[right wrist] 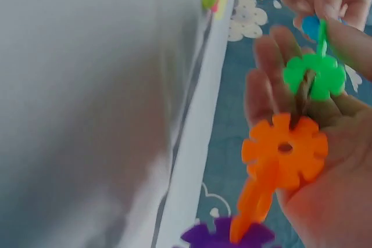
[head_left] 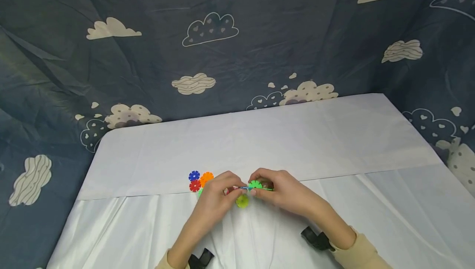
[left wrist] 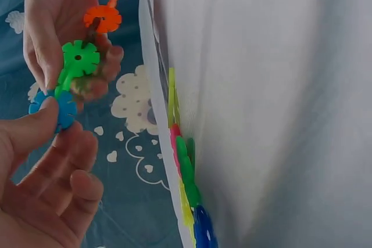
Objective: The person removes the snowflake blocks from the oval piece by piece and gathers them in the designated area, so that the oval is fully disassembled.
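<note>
Between its thumb and fingers, my left hand [head_left: 218,195] pinches a blue notched plastic flower disc [left wrist: 65,113]. My right hand [head_left: 287,192] holds the end of a chain of similar discs by a green one [left wrist: 81,57]. The blue disc meets the green end between the two hands' fingertips. Along my right palm in the right wrist view, the chain runs from the green disc past a brown piece [right wrist: 304,92] and an orange disc [right wrist: 286,148] to a purple disc [right wrist: 226,235]. Both hands are close together over the table's near half.
On the white-covered table [head_left: 259,141] lie loose discs beside my left hand: dark blue [head_left: 193,175], red [head_left: 194,185] and orange [head_left: 207,177]. A yellow-green disc [head_left: 242,201] shows just below the hands. A dark cloud-print curtain [head_left: 156,63] stands behind the table.
</note>
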Demonstrator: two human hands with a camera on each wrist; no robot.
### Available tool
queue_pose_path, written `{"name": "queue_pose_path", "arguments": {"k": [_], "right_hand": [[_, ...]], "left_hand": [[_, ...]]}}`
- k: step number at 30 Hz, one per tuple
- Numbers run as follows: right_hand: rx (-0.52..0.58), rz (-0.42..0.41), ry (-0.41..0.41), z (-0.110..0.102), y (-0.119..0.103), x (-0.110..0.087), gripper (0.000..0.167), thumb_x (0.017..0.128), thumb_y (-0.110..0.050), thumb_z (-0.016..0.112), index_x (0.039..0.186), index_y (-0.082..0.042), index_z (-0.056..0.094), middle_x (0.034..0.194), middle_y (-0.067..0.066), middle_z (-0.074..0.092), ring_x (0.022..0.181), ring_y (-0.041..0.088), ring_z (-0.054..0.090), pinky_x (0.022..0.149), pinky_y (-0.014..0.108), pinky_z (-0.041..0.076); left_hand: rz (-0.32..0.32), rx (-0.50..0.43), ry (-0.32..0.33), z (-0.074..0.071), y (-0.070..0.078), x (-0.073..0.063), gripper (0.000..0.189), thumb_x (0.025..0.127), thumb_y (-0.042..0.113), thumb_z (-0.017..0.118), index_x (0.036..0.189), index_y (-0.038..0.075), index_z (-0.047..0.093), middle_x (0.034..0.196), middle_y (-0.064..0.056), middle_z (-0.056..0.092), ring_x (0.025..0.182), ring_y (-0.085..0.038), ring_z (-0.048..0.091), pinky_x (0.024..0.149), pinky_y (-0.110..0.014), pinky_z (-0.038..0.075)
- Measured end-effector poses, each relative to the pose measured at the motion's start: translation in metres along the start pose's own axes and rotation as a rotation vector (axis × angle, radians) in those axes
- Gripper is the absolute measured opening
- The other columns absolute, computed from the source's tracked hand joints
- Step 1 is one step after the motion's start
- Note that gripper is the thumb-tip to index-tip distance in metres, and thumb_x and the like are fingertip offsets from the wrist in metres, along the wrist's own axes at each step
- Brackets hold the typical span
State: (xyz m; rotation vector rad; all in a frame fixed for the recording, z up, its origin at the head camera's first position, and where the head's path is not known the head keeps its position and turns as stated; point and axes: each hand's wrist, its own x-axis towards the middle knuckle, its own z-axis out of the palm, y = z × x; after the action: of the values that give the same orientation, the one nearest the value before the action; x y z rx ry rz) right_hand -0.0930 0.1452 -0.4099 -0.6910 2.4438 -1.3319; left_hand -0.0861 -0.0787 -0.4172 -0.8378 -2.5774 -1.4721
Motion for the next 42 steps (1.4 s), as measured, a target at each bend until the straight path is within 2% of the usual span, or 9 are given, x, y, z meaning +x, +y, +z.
{"name": "queue_pose_path", "arguments": {"k": [5, 9, 13, 19, 28, 38, 40, 42], "right_hand": [[0.138, 0.003, -0.095, -0.006, 0.003, 0.002, 0.009, 0.095, -0.022, 0.067, 0.098, -0.015, 0.063, 0.088, 0.003, 0.068, 0.074, 0.014, 0.058, 0.066, 0.026, 0.047], [0.159, -0.007, -0.141, -0.008, 0.005, 0.002, 0.009, 0.097, -0.019, 0.063, 0.095, -0.011, 0.067, 0.079, -0.002, 0.062, 0.069, 0.010, 0.051, 0.061, 0.023, 0.043], [0.116, -0.034, -0.128, -0.008, 0.006, 0.002, 0.013, 0.098, -0.021, 0.061, 0.095, -0.012, 0.070, 0.075, -0.007, 0.055, 0.065, 0.008, 0.047, 0.057, 0.022, 0.039], [0.081, -0.069, -0.057, -0.004, 0.007, 0.001, 0.013, 0.098, -0.024, 0.063, 0.094, -0.014, 0.070, 0.076, -0.006, 0.058, 0.062, 0.009, 0.049, 0.056, 0.024, 0.042], [0.036, -0.099, 0.031, 0.003, 0.004, 0.001, 0.010, 0.096, -0.022, 0.065, 0.091, -0.015, 0.069, 0.072, -0.008, 0.056, 0.062, 0.009, 0.050, 0.056, 0.023, 0.042], [-0.008, -0.094, 0.102, 0.007, 0.002, 0.002, 0.012, 0.095, -0.022, 0.067, 0.085, -0.016, 0.069, 0.066, -0.012, 0.050, 0.058, 0.006, 0.044, 0.053, 0.022, 0.038], [-0.021, -0.084, 0.128, 0.007, 0.002, 0.002, 0.014, 0.094, -0.023, 0.067, 0.082, -0.017, 0.068, 0.064, -0.013, 0.047, 0.058, 0.006, 0.043, 0.053, 0.022, 0.036], [-0.037, -0.071, 0.151, 0.007, 0.003, 0.002, 0.016, 0.094, -0.024, 0.068, 0.080, -0.017, 0.067, 0.062, -0.013, 0.044, 0.057, 0.006, 0.041, 0.052, 0.021, 0.035]], "left_hand": [[0.106, 0.004, 0.014, 0.000, -0.002, 0.000, 0.012, 0.084, -0.002, 0.076, 0.090, 0.009, 0.075, 0.095, 0.010, 0.064, 0.078, -0.008, 0.057, 0.067, -0.022, 0.052], [0.175, 0.040, 0.025, 0.000, -0.004, 0.000, 0.016, 0.082, -0.004, 0.076, 0.090, 0.009, 0.075, 0.095, 0.008, 0.064, 0.080, -0.007, 0.059, 0.070, -0.021, 0.052], [0.197, 0.059, 0.032, 0.000, -0.006, 0.000, 0.016, 0.082, -0.005, 0.076, 0.090, 0.009, 0.075, 0.096, 0.007, 0.064, 0.080, -0.007, 0.059, 0.069, -0.020, 0.052], [0.229, 0.077, 0.050, 0.000, -0.009, 0.001, 0.017, 0.081, -0.008, 0.076, 0.089, 0.008, 0.075, 0.095, 0.006, 0.064, 0.081, -0.008, 0.060, 0.070, -0.019, 0.052], [0.245, 0.126, 0.093, -0.003, -0.011, 0.000, 0.019, 0.080, -0.010, 0.075, 0.089, 0.007, 0.076, 0.094, 0.005, 0.066, 0.078, -0.007, 0.061, 0.069, -0.016, 0.051], [0.243, 0.130, 0.087, -0.008, -0.010, 0.001, 0.022, 0.078, -0.013, 0.075, 0.086, 0.008, 0.076, 0.093, 0.006, 0.066, 0.076, -0.006, 0.062, 0.070, -0.018, 0.053], [0.229, 0.137, 0.084, -0.010, -0.009, 0.001, 0.021, 0.078, -0.012, 0.075, 0.086, 0.008, 0.075, 0.093, 0.006, 0.065, 0.075, -0.006, 0.061, 0.069, -0.019, 0.053], [0.185, 0.140, 0.067, -0.013, -0.008, 0.001, 0.019, 0.079, -0.009, 0.076, 0.086, 0.009, 0.074, 0.092, 0.007, 0.065, 0.075, -0.006, 0.060, 0.068, -0.021, 0.053]]}}
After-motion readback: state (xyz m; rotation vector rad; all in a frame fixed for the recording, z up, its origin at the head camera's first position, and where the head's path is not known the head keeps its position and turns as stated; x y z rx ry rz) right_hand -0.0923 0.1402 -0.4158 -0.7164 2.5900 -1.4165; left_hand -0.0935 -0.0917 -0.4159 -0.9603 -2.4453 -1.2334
